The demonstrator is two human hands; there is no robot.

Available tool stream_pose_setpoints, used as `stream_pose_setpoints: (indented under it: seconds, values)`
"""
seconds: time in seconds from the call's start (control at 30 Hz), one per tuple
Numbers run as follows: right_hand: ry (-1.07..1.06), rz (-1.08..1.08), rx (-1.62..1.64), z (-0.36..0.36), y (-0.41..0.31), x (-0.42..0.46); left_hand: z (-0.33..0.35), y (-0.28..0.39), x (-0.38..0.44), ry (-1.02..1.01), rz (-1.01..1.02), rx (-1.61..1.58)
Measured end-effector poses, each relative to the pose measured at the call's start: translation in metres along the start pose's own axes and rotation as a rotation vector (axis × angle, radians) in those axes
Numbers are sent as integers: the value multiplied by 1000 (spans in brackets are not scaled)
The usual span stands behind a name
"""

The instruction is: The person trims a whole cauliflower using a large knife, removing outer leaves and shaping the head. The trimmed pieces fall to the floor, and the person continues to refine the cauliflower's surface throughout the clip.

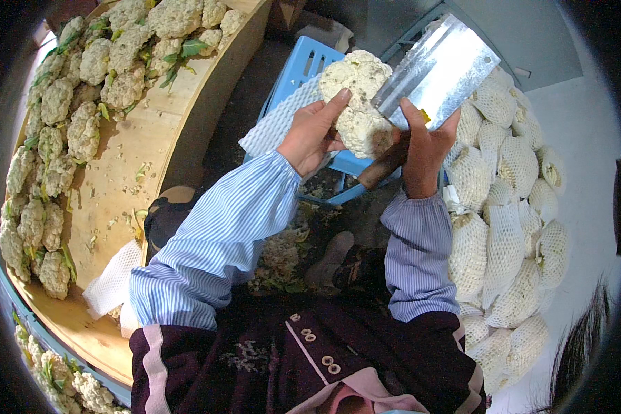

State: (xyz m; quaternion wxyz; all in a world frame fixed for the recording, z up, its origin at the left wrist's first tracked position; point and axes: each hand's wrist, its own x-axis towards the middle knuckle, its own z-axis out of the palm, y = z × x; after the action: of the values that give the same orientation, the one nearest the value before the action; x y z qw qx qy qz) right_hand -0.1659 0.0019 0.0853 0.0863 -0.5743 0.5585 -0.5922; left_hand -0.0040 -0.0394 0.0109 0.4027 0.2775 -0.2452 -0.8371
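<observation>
My left hand [313, 133] grips a cauliflower head [356, 83] that has dark specks over its curds, the thumb pressed on its surface. In my right hand [428, 139] is a cleaver with a broad steel blade [445, 67] and a brown wooden handle [385, 164]. The blade's near edge lies close beside the cauliflower; whether it touches cannot be told. Beneath both hands stands a blue plastic stool or crate [313, 57], partly hidden. A white foam net sleeve [284, 121] is draped over it, left of the cauliflower.
Cauliflowers [124, 67] with leaf bits are piled on a wooden tabletop [150, 124] at left, near another foam net [116, 277]. Net-wrapped cauliflowers [512, 248] are heaped at right. Trimmings [284, 253] litter the floor by a shoe [334, 259]. More cauliflowers [64, 380] lie at bottom left.
</observation>
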Motion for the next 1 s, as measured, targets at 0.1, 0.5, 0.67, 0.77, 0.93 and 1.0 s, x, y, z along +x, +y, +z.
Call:
stream_pose_setpoints:
  seconds: [0.1,0.5,0.67,0.77,0.93,1.0]
  values:
    - [16,24,33,-4,3,0,-3,-2,3,-25,-5,37]
    - [-40,89,80,3,9,-3,-1,-1,1,-1,24,41]
    - [-87,81,63,3,11,-3,-1,0,-1,-41,30,51]
    - [-66,86,-3,6,10,-4,1,-2,0,-7,44,16]
    - [-9,53,-63,13,7,-5,0,-6,0,-37,69,-37]
    - [-3,50,-69,14,6,-5,-1,-7,3,-43,70,-50]
